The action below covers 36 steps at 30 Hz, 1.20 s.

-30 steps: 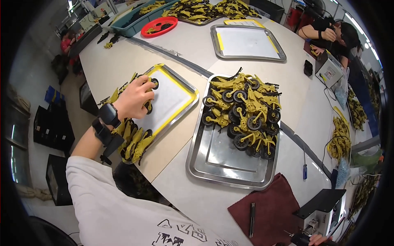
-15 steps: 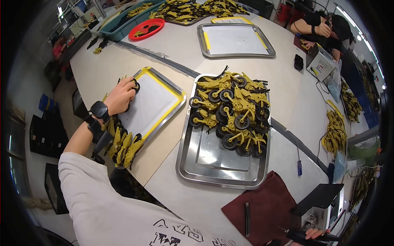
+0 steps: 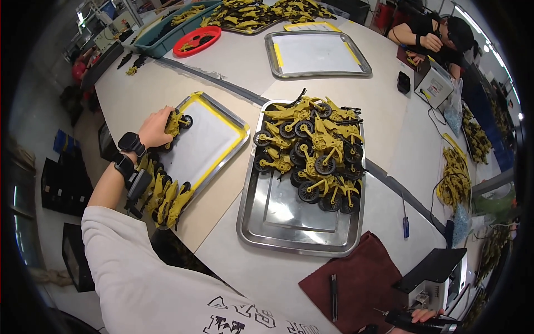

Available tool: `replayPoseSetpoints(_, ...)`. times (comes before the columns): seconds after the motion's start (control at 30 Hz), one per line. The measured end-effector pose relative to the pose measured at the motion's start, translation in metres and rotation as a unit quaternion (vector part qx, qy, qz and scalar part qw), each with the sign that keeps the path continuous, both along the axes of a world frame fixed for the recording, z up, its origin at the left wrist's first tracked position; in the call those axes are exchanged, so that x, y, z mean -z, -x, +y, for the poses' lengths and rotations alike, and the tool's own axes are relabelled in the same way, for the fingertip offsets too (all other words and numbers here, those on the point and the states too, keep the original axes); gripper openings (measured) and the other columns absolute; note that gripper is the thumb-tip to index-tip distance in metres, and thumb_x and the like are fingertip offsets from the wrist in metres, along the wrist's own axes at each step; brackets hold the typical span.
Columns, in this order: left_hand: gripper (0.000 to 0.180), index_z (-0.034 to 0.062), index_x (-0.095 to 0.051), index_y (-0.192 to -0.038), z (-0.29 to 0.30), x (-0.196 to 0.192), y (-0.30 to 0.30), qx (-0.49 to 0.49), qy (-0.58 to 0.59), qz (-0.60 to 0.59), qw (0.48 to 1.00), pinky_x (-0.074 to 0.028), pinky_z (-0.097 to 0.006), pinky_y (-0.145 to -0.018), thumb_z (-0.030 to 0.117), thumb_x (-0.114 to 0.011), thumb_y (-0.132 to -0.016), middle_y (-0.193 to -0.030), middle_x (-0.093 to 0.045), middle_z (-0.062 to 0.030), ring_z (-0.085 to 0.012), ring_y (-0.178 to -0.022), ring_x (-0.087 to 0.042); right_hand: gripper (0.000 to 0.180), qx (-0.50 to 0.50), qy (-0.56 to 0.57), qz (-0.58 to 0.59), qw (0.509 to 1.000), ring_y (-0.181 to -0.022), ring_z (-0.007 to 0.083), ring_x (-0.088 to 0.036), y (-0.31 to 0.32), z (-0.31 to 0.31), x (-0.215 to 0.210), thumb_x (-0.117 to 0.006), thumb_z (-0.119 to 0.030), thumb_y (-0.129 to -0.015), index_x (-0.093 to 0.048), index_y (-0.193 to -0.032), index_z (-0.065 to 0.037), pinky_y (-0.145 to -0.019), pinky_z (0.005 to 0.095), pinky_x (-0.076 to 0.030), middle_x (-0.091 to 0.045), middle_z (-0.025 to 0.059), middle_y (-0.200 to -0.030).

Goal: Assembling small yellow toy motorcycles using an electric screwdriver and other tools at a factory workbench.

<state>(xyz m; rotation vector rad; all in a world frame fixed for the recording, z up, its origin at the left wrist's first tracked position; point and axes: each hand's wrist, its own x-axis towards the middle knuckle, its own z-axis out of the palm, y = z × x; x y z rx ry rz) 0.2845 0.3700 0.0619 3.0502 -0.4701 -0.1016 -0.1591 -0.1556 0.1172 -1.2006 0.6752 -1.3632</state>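
At the far left corner of the lined tray, my left hand has its fingers closed around a yellow toy motorcycle with black wheels. Part of the toy is hidden behind the fingers. More such toys stand in a row along the tray's near left side, partly covered by my forearm. At the lower right, my right hand grips a black electric screwdriver, its thin bit pointing left. Between the hands, a metal tray carries a heap of toy motorcycles in its far half.
A dark red cloth with a black pen-like tool lies near the front. A blue-handled screwdriver is to its right. Farther back are another lined tray, a red dish and a teal bin. A co-worker sits far right.
My left hand has shifted slightly left and turned, so more of the toy motorcycle shows beside its fingers. My right hand stays low with the electric screwdriver.
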Motion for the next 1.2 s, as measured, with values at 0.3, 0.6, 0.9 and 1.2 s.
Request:
replayPoseSetpoints(0.3, 0.077, 0.0034, -0.037, -0.129, -0.030, -0.035, 0.056, 0.046, -0.050, -0.183, 0.981, -0.034, -0.043, -0.100, 0.016, -0.072, -0.062, -0.131, -0.037, -0.0200, -0.0389, -0.119, -0.038, 0.077, -0.115, -0.014, -0.101, 0.988, -0.048, 0.0208, -0.043, 0.008, -0.012, 0.008, -0.033, -0.074, -0.081, -0.052, -0.089, 0.001, -0.046, 0.0321, -0.035, -0.049, 0.0116, -0.061)
replayPoseSetpoints(0.6, 0.057, 0.0043, -0.049, -0.115, -0.271, -0.035, 0.150, 0.258, 0.242, -0.025, 0.935, -0.048, -0.036, -0.072, 0.025, -0.076, -0.069, -0.091, -0.060, -0.0145, -0.0293, -0.084, -0.060, 0.069, -0.043, 0.013, -0.059, 0.997, -0.047, 0.0106, -0.038, 0.015, 0.005, 0.011, -0.039, -0.059, -0.089, -0.042, -0.115, 0.005, -0.047, 0.0229, -0.033, -0.038, 0.0034, -0.061)
replayPoseSetpoints(0.9, 0.060, 0.0038, -0.042, -0.119, -0.302, -0.008, 0.144, 0.212, 0.302, -0.073, 0.927, -0.044, -0.040, -0.079, 0.011, -0.070, -0.066, -0.103, -0.051, -0.0184, -0.0337, -0.099, -0.051, 0.066, -0.010, 0.026, -0.066, 0.997, -0.047, 0.0111, -0.038, 0.061, 0.001, 0.016, -0.034, -0.058, -0.092, -0.041, -0.117, 0.003, -0.048, 0.0241, -0.032, -0.040, 0.0041, -0.062)
replayPoseSetpoints(1.2, 0.060, 0.0120, -0.051, -0.118, -0.298, -0.017, 0.063, 0.390, 0.126, -0.136, 0.902, -0.027, -0.049, -0.104, -0.002, -0.057, -0.061, -0.129, -0.040, -0.0154, -0.0392, -0.130, -0.026, 0.069, 0.003, -0.016, -0.082, 0.996, -0.043, 0.0112, -0.037, 0.041, 0.009, 0.016, -0.031, -0.061, -0.090, -0.042, -0.116, 0.001, -0.043, 0.0230, -0.032, -0.040, 0.0035, -0.060)
